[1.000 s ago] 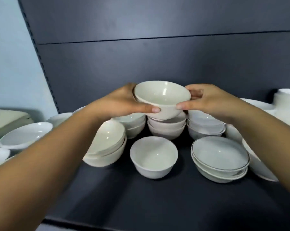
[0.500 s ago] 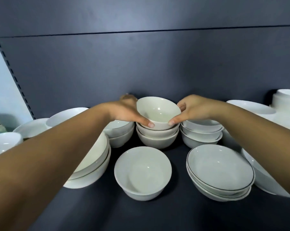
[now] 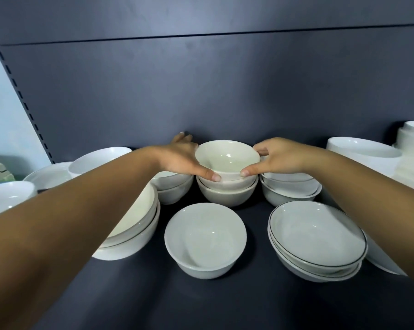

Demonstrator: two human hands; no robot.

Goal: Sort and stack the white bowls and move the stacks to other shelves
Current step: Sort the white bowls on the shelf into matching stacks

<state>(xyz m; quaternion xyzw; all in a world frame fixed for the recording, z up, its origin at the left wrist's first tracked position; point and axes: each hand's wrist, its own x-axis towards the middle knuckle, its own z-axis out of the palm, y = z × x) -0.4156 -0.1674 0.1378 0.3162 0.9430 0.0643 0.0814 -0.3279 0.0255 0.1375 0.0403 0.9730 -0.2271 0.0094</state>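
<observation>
A cream bowl (image 3: 227,158) sits nested on top of a stack of white bowls (image 3: 227,194) at the back middle of the dark shelf (image 3: 201,303). My left hand (image 3: 179,158) grips its left side, thumb along the front wall and fingers behind the rim. My right hand (image 3: 279,157) grips its right side the same way. A single white bowl (image 3: 204,239) stands alone in front of the stack.
Black-rimmed shallow bowls (image 3: 316,239) are stacked at front right, another stack (image 3: 289,189) behind them. Left of the middle stack stand small bowls (image 3: 172,186) and tilted large bowls (image 3: 134,225). Wide bowls (image 3: 363,151) and plates crowd both ends.
Both hands have lowered the cream bowl from the air down onto the middle stack, where it now sits nested. The view has shifted closer and lower.
</observation>
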